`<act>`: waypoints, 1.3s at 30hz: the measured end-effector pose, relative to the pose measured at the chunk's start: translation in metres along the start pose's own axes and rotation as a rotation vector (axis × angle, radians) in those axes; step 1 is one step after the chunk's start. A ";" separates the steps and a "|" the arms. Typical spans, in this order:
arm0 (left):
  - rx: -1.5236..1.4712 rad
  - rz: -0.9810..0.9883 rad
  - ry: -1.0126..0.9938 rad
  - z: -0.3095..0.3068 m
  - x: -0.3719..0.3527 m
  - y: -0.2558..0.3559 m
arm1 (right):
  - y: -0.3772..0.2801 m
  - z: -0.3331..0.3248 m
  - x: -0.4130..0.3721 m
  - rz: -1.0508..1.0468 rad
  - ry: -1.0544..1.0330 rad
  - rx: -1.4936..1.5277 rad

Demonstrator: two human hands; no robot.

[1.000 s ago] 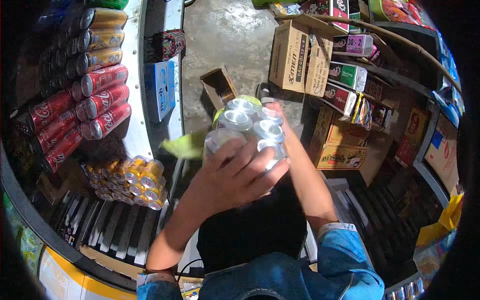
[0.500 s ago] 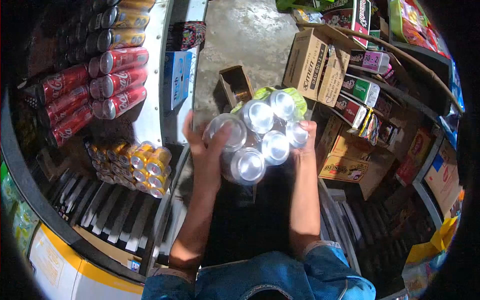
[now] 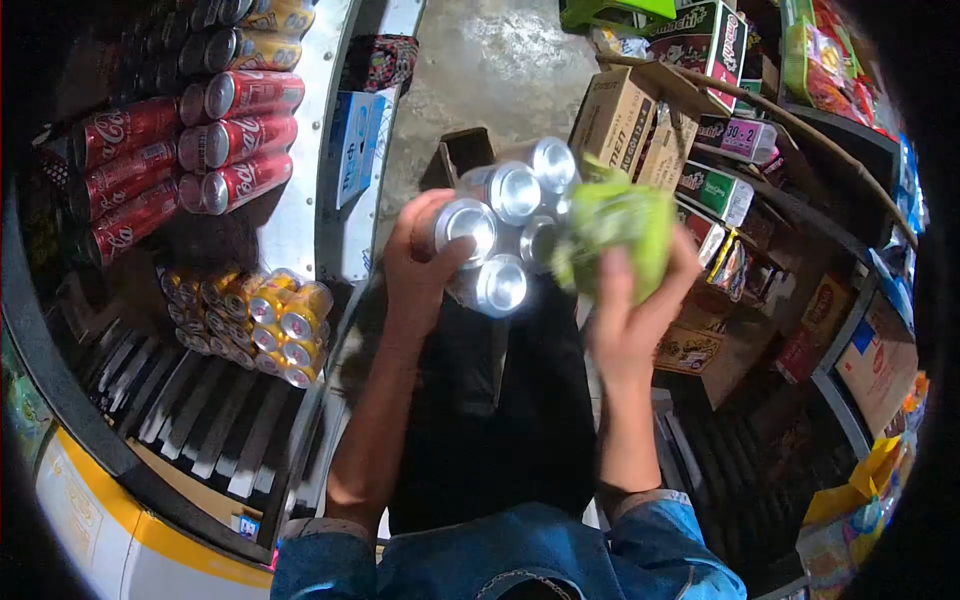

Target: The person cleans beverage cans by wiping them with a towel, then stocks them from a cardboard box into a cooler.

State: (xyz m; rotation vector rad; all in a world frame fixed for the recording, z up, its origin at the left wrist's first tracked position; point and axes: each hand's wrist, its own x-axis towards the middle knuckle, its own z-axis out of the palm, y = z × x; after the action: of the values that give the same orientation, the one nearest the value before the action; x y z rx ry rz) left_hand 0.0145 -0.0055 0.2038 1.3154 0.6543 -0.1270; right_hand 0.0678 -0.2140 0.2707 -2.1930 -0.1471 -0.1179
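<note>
My left hand (image 3: 420, 262) grips a pack of several cans (image 3: 502, 283) from its left side, the thumb lying over one silvery can end. The round ends face up toward the camera. My right hand (image 3: 640, 305) is closed on a crumpled light-green cloth or wrapper (image 3: 625, 228), blurred by motion, at the right edge of the pack. Its thumb shows on the front of the green thing, which hides part of the cans on that side.
Red cans (image 3: 250, 140) and a pack of yellow cans (image 3: 290, 325) lie on the left shelf, near a blue box (image 3: 358, 150). An open brown carton (image 3: 615, 120) and other boxes stand at right. A small open box (image 3: 467, 150) is on the floor (image 3: 490, 60).
My right hand has left the cans' right side and now holds the green thing, which was behind them. The cans have shifted slightly up, and my left hand stays on them.
</note>
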 end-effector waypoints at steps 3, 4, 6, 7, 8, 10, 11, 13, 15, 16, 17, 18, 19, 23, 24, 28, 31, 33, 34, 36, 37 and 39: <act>-0.068 -0.028 0.010 0.003 0.005 0.003 | -0.024 0.026 0.002 -0.152 -0.197 0.031; -0.113 -0.049 0.041 0.000 0.006 -0.002 | -0.027 0.030 0.003 -0.221 -0.300 0.049; -0.143 -0.047 0.021 -0.006 0.004 -0.007 | -0.020 0.034 0.011 -0.228 -0.419 -0.069; -0.172 -0.018 0.017 -0.007 0.001 -0.007 | -0.015 0.035 0.016 -0.187 -0.379 -0.193; -0.204 0.006 0.016 -0.008 -0.003 -0.009 | -0.009 0.036 0.020 -0.142 -0.344 -0.316; -0.196 -0.023 -0.011 -0.009 -0.009 -0.005 | 0.008 0.047 0.018 -0.015 -0.197 -0.197; -0.174 -0.013 -0.002 -0.004 -0.009 -0.007 | 0.003 0.049 0.008 -0.073 -0.280 -0.182; -0.151 -0.071 0.060 -0.002 0.003 -0.018 | -0.019 0.050 -0.004 -0.230 -0.426 -0.073; -0.244 -0.078 0.083 -0.004 -0.002 -0.028 | -0.011 0.045 0.003 -0.283 -0.470 -0.089; -0.337 -0.095 0.104 0.001 -0.004 -0.020 | -0.004 0.041 0.008 -0.329 -0.517 -0.108; -0.227 0.016 0.038 0.003 -0.009 -0.009 | 0.004 0.039 0.017 -0.212 -0.413 -0.166; -0.227 0.017 0.036 0.002 -0.012 -0.009 | 0.024 0.040 0.024 0.081 -0.295 0.006; -0.197 0.015 0.024 0.002 -0.010 -0.009 | 0.028 0.042 0.027 0.187 -0.221 0.027; -0.192 0.013 0.088 0.006 0.002 -0.016 | 0.004 0.039 0.004 -0.360 -0.447 -0.069; -0.215 -0.023 0.148 0.004 -0.002 -0.025 | 0.012 0.040 0.008 -0.345 -0.451 -0.070; -0.048 0.110 0.039 0.008 -0.007 -0.013 | 0.053 0.035 0.058 0.685 -0.484 0.073; -0.029 0.082 0.104 0.012 0.001 -0.018 | 0.039 0.054 0.021 -0.270 -0.340 -0.014; -0.274 -0.006 0.162 0.013 -0.011 -0.025 | 0.043 0.049 0.015 -0.380 -0.467 0.139; -0.271 -0.033 0.163 0.015 -0.016 -0.022 | 0.057 0.050 0.017 -0.376 -0.438 0.122; 0.210 0.126 0.056 0.018 -0.006 -0.012 | 0.090 0.056 0.022 0.188 -0.196 0.206; 0.351 0.291 0.014 0.018 -0.004 -0.015 | 0.117 0.064 0.025 0.583 -0.123 0.559; 0.478 0.382 -0.028 0.028 -0.004 0.018 | 0.124 0.064 0.025 1.090 -0.080 1.055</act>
State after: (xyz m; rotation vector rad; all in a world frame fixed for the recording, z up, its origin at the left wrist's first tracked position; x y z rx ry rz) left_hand 0.0295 -0.0280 0.2244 1.8729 0.3457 0.0124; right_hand 0.1132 -0.2329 0.1377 -0.9929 0.7713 0.5411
